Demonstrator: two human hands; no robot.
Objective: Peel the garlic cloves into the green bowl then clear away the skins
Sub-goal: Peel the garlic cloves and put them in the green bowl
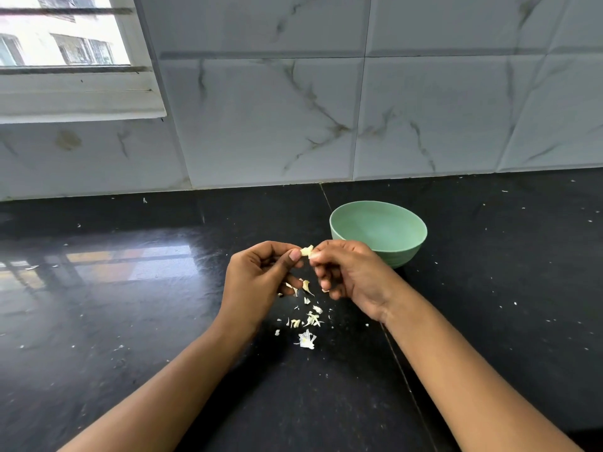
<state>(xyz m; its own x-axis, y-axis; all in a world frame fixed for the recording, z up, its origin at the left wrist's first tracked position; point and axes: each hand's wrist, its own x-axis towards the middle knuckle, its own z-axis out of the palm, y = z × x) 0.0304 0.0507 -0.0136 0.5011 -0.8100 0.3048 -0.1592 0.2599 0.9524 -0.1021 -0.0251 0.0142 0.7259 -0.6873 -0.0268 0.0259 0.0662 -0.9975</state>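
A small pale garlic clove is held above the black counter, pinched between both hands. My left hand grips it from the left with thumb and forefinger. My right hand pinches it from the right. Another scrap of skin hangs at my left hand's lower fingers. Several bits of garlic skin lie scattered on the counter just below the hands. The green bowl stands upright behind and to the right of my right hand; the part of its inside that shows looks bare.
The glossy black counter runs to a marble-tiled wall at the back. A window is at the upper left. A seam in the counter runs from under my right wrist toward the front edge. Tiny white specks dot the counter at right.
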